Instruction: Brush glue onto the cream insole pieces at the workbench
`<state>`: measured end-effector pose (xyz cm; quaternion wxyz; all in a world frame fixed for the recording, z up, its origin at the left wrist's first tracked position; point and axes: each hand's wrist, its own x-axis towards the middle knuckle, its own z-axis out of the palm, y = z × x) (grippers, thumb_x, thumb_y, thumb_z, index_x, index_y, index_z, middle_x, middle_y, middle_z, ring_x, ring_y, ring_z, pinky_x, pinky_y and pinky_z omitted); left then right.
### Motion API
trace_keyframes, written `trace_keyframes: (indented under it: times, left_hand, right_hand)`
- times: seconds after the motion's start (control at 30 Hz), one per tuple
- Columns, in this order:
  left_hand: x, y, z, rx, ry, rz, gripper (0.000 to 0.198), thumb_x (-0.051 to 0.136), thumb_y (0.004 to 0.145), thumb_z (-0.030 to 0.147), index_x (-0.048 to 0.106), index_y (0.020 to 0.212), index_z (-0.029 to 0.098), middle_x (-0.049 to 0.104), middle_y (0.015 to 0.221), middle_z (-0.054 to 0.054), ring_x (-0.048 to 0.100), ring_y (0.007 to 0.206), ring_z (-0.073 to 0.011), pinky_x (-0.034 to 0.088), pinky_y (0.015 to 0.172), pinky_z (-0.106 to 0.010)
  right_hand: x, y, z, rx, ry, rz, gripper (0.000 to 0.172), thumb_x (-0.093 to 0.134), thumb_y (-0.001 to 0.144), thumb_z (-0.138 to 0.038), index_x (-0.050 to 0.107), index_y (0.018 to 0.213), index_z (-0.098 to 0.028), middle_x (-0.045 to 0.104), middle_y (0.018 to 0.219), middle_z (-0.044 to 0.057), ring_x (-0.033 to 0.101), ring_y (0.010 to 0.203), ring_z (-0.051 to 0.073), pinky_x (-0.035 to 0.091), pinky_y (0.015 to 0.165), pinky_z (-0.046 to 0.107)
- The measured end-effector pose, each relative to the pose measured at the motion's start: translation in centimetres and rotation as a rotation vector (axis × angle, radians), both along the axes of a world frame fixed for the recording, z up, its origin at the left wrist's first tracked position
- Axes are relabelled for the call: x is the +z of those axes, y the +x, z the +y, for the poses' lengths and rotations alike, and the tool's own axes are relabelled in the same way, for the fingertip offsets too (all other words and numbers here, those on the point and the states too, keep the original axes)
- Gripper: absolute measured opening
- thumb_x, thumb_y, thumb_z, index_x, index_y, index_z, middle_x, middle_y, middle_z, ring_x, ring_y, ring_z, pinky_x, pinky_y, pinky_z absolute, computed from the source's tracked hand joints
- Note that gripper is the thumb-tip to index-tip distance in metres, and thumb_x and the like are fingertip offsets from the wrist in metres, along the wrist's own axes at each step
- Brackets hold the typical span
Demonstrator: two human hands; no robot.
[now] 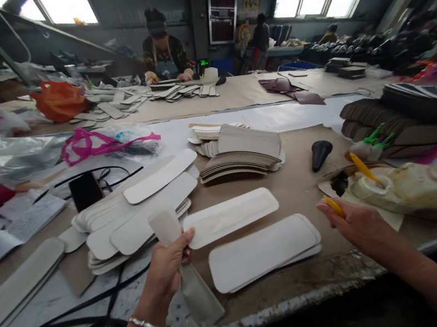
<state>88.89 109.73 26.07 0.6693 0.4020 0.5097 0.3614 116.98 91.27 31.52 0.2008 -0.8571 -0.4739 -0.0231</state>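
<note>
My left hand (172,262) is closed on a pale grey strip (202,296), which sticks out above and below the fingers. The thumb and fingertips also meet the left end of a white rounded panel (232,216). Just below that panel lie a few similar white panels (264,254), stacked slightly askew. My right hand (353,221) is closed around a thin yellow stick (334,206); its working end is hidden or too small to make out. Right of this hand, a cloudy plastic container (417,187) lies on the bench with a yellow handle (365,168) standing in its opening.
A spread pile of white panels (145,204) lies left, beside a phone (86,191) and black cords (81,323). Curved grey pieces (242,153) are stacked behind. A black handle-like object (321,155) and dark stacked pieces (405,119) are right. Another person (165,54) works across the bench.
</note>
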Motion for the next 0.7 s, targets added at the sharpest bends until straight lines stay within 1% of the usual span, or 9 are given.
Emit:
trace_keyframes:
  times: [0.07,0.13,0.2,0.27,0.33,0.43,0.53,0.63,0.7]
  left_hand:
    - [-1.0,0.6,1.1,-0.051,0.019,0.059,0.044,0.078,0.042,0.044,0.053,0.060,0.013,0.045,0.045,0.005,0.035,0.041,-0.0050,0.023,0.038,-0.017]
    - [-1.9,0.6,1.8,-0.122,0.033,0.151,0.042,0.077,0.046,0.047,0.054,0.051,0.012,0.044,0.039,0.004,0.035,0.037,-0.0063,0.021,0.038,-0.019]
    - [-2.3,0.0,2.1,-0.157,0.053,0.264,0.042,0.076,0.050,0.047,0.053,0.043,0.012,0.040,0.032,0.003,0.032,0.034,-0.0068,0.019,0.038,-0.021]
    - [-2.4,-1.1,1.6,-0.137,0.079,0.352,0.043,0.073,0.054,0.047,0.052,0.040,0.013,0.038,0.031,0.003,0.031,0.033,-0.0066,0.018,0.039,-0.021]
    - [-2.1,-2.1,0.2,-0.127,0.081,0.382,0.043,0.069,0.060,0.050,0.051,0.042,0.014,0.039,0.033,0.004,0.031,0.035,-0.0068,0.020,0.040,-0.021]
    - [-1.7,-2.8,-2.9,-0.270,0.046,0.352,0.049,0.058,0.068,0.057,0.050,0.044,0.015,0.037,0.036,0.005,0.032,0.037,-0.0075,0.022,0.041,-0.021]
    - [-1.7,-2.4,-5.3,-0.383,0.060,0.317,0.045,0.056,0.069,0.057,0.054,0.052,0.015,0.041,0.040,0.004,0.034,0.040,-0.0086,0.025,0.042,-0.022]
    - [-2.0,-1.8,-6.2,-0.367,0.097,0.308,0.035,0.061,0.065,0.051,0.056,0.064,0.016,0.049,0.048,0.002,0.037,0.042,-0.0100,0.027,0.041,-0.022]
    - [-2.3,-1.5,-6.3,-0.357,0.114,0.314,0.033,0.061,0.064,0.049,0.055,0.063,0.016,0.050,0.049,0.002,0.038,0.042,-0.0105,0.027,0.041,-0.022]
  right_hand:
    - [1.6,-0.8,0.1,-0.023,0.119,0.110,0.049,0.034,0.082,-0.063,0.057,0.071,-0.021,0.056,0.052,0.002,0.054,0.048,0.017,0.042,0.050,0.029]
    - [2.9,-2.0,0.1,-0.013,0.254,0.224,0.050,0.037,0.082,-0.062,0.062,0.082,-0.019,0.063,0.066,0.005,0.060,0.060,0.019,0.046,0.057,0.030]
    - [3.7,-3.4,0.2,0.013,0.358,0.302,0.051,0.037,0.084,-0.061,0.064,0.087,-0.019,0.065,0.082,0.008,0.061,0.071,0.019,0.048,0.062,0.030]
    - [3.7,-5.0,0.3,0.035,0.404,0.412,0.053,0.034,0.085,-0.061,0.065,0.084,-0.018,0.064,0.079,0.008,0.058,0.064,0.016,0.047,0.054,0.026]
    - [3.0,-6.5,0.8,0.057,0.449,0.604,0.056,0.034,0.085,-0.063,0.065,0.079,-0.016,0.062,0.071,0.007,0.053,0.052,0.012,0.044,0.045,0.023]
    - [1.4,-8.8,1.7,0.089,0.512,0.905,0.052,0.043,0.081,-0.063,0.062,0.079,-0.015,0.062,0.072,0.006,0.055,0.050,0.012,0.047,0.043,0.023]
    - [-0.4,-10.9,2.8,0.036,0.513,1.117,0.048,0.056,0.073,-0.062,0.060,0.077,-0.015,0.060,0.067,0.003,0.056,0.049,0.012,0.050,0.043,0.022]
    - [-2.0,-12.5,3.6,-0.032,0.490,1.249,0.044,0.067,0.066,-0.057,0.057,0.074,-0.015,0.059,0.062,0.000,0.057,0.048,0.011,0.051,0.043,0.021]
    - [-3.1,-13.1,3.8,-0.056,0.468,1.284,0.040,0.071,0.065,-0.051,0.056,0.076,-0.015,0.060,0.062,-0.001,0.058,0.049,0.011,0.052,0.045,0.021]
